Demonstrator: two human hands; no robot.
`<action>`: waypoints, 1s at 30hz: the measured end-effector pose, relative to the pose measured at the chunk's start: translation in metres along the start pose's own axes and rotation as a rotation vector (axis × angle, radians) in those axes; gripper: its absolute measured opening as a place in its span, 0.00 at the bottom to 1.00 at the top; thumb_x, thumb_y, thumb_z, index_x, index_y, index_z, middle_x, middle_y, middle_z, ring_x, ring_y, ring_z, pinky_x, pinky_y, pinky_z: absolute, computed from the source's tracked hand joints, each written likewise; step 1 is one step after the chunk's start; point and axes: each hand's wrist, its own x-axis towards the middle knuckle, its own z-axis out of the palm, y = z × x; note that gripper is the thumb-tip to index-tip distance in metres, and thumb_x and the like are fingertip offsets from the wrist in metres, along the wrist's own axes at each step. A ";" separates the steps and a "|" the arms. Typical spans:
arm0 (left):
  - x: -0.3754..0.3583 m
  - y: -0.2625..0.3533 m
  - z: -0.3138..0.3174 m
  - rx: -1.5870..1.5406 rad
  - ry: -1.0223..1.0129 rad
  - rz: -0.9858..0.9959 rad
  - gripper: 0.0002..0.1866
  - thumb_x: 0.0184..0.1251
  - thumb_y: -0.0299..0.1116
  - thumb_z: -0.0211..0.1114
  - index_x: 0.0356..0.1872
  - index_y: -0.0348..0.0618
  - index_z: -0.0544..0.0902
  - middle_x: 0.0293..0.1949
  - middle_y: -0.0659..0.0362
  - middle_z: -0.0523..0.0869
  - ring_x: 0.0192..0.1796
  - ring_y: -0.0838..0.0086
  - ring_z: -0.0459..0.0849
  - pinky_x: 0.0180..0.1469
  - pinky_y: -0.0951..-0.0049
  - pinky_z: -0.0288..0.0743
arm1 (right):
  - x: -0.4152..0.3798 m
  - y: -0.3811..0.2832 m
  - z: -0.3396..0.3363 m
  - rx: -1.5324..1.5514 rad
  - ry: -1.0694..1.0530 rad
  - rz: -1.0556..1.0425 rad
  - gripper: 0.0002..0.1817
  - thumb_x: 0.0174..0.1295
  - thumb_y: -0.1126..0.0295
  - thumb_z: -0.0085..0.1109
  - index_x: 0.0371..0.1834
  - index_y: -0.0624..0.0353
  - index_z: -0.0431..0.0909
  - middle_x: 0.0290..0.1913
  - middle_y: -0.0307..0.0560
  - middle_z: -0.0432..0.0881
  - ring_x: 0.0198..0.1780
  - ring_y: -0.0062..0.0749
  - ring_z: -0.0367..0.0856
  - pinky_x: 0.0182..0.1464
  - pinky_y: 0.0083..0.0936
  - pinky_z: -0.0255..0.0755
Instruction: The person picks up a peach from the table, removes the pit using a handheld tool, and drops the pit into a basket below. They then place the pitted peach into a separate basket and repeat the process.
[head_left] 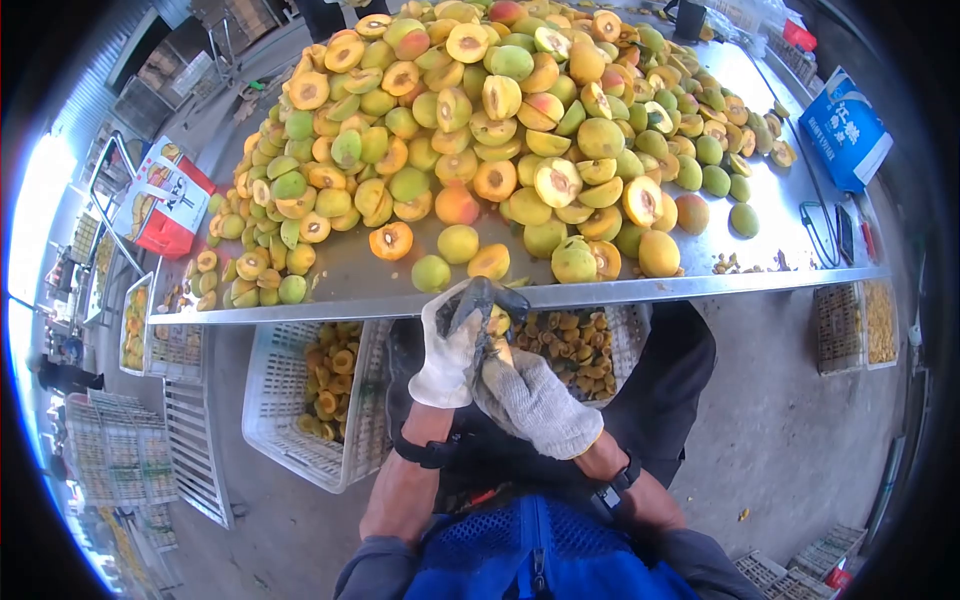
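My left hand (450,345), in a white glove with dark grey finger covering, is closed around a small yellow peach piece (497,320) just in front of the table edge. Pressed close beside it, my right hand (535,400) wears a grey-white knitted glove and has its fingers curled together. A tan sliver shows between the two hands; I cannot tell whether it is a tool handle or fruit. Beyond them rises a large heap of whole and halved yellow-green peaches (460,130) on the metal table (350,270).
Under the table edge, a white plastic crate (265,385) and another behind my hands hold cut peach halves (575,345). A red-white bag (165,205) stands left, a blue bag (845,130) right. A phone (844,232) lies near the right edge. Stacked crates (120,450) stand at left.
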 end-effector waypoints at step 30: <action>-0.024 0.108 -0.106 1.531 0.477 0.207 0.19 0.56 0.27 0.68 0.51 0.36 0.82 0.49 0.45 0.83 0.51 0.51 0.82 0.55 0.61 0.75 | -0.018 0.064 -0.059 0.435 0.305 0.393 0.19 0.73 0.53 0.51 0.29 0.55 0.74 0.16 0.33 0.65 0.14 0.20 0.61 0.17 0.20 0.53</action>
